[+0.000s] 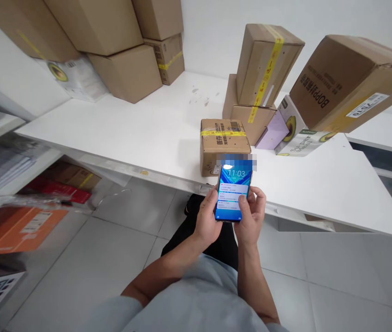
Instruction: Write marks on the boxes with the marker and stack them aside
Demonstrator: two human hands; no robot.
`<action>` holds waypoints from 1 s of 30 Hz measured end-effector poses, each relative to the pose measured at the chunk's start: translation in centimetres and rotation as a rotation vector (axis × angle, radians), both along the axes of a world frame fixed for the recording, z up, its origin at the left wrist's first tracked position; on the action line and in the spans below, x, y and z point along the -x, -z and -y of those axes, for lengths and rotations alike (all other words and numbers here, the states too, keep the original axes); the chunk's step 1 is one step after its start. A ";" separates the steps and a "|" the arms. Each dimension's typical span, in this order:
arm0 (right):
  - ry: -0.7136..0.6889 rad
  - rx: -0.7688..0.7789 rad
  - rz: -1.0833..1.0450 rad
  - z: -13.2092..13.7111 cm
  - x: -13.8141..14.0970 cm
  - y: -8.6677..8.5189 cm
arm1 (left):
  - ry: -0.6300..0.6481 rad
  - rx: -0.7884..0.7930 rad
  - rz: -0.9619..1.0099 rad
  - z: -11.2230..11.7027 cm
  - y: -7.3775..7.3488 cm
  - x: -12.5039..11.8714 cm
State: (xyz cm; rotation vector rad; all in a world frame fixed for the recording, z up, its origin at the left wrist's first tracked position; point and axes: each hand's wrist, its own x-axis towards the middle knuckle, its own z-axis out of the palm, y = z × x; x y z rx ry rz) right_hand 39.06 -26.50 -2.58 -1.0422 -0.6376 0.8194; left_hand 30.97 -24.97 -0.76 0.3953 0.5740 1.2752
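A smartphone point(232, 196) with a lit blue lock screen reading 11:03 is held upright in both hands, in front of the table's near edge. My left hand point(208, 216) grips its left side, fingers partly hidden behind it. My right hand point(251, 214) wraps the right side, with the thumb over the lower right of the screen. Just behind the phone, a small cardboard box point(225, 138) with yellow tape and printed characters sits at the edge of the white table point(147, 124). The phone covers part of this box's front.
Stacked cardboard boxes point(130, 74) stand at the back left, over a white avocado-print box point(78, 76). At the right are a taped carton point(268, 64), a lilac box point(272, 131) and a large BOPP carton point(351, 83). An orange box point(19, 230) lies on the left, below table height.
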 end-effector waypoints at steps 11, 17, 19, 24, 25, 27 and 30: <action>-0.033 -0.040 -0.027 0.0 -0.2 0.0 | -0.014 -0.014 -0.002 0.0 0.0 -0.1; -0.047 -0.029 0.026 -0.1 -0.2 0.2 | -0.014 -0.011 0.017 -0.2 0.0 -0.1; -0.044 -0.034 0.052 -0.1 -0.3 0.3 | -0.015 -0.016 0.012 -0.3 0.0 -0.1; -0.047 -0.060 0.180 0.3 -1.0 0.0 | -0.031 -0.032 -0.032 -0.4 0.2 0.2; -0.066 -0.047 0.213 0.4 -1.1 0.0 | -0.035 -0.037 -0.038 -0.4 0.3 0.1; -0.118 0.001 0.274 0.8 -1.2 0.0 | -0.045 -0.065 -0.054 -0.2 0.5 0.0; -0.182 0.065 0.330 1.3 -1.0 0.4 | -0.020 -0.176 -0.129 0.6 0.9 -0.5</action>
